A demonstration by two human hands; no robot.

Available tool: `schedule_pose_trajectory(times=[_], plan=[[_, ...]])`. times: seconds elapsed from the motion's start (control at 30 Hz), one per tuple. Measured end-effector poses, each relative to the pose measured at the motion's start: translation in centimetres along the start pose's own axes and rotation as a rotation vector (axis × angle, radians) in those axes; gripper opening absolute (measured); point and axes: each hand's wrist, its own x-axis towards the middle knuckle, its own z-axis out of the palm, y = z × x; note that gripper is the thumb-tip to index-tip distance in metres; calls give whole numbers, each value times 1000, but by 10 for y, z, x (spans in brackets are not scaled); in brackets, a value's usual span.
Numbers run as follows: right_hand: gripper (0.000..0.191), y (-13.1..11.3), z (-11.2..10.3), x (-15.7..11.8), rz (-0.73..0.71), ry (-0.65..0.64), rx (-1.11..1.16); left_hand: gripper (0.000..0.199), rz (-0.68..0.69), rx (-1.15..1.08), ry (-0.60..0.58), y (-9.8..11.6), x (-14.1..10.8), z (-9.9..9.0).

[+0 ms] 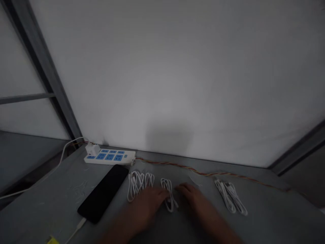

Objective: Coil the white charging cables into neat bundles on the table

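Between my two hands lies a coiled white charging cable (169, 196) on the grey table. My left hand (149, 202) rests low with its fingers stretched out, their tips at the left edge of this coil; I cannot tell how firmly they touch. Behind it, more coiled white cables (138, 183) are partly hidden by the hand. My right hand (190, 195) is on the other side, fingers extended toward the coil with a small gap and nothing in them. Farther right, another pair of coiled white cables (230, 196) lies on the table.
A white power strip (130, 157) with blue sockets stands at the back left, a white charger (92, 149) plugged in. A black phone (104, 193) lies in front, a white cable attached. Twisted red-yellow wire (175, 164) runs along the white wall (172, 67). Something yellow (52, 240) shows bottom left.
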Motion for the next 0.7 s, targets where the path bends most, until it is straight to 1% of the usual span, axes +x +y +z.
schedule_pose_trajectory(times=[0.07, 0.2, 0.37, 0.47, 0.57, 0.63, 0.7], plan=[[43, -8, 6, 1, -37, -2, 65, 48, 9, 16, 6, 0, 3, 9], [36, -17, 4, 0, -55, -22, 108, 40, 7, 45, 36, -5, 11, 22], [36, -21, -5, -4, -81, -33, 66, 27, 35, 120, -25, -8, 13, 25], [26, -23, -10, -7, -100, -55, 67, 24, 21, 147, -49, -5, 12, 25], [20, -22, -10, -8, -141, -72, 79, 19, -21, 64, -27, 1, 10, 22], [24, -22, -7, -8, -166, -80, 95, 17, -74, -55, 33, 7, 9, 17], [31, -23, -4, -9, -166, -68, 118, 24, -141, -205, 112, 11, 9, 12]])
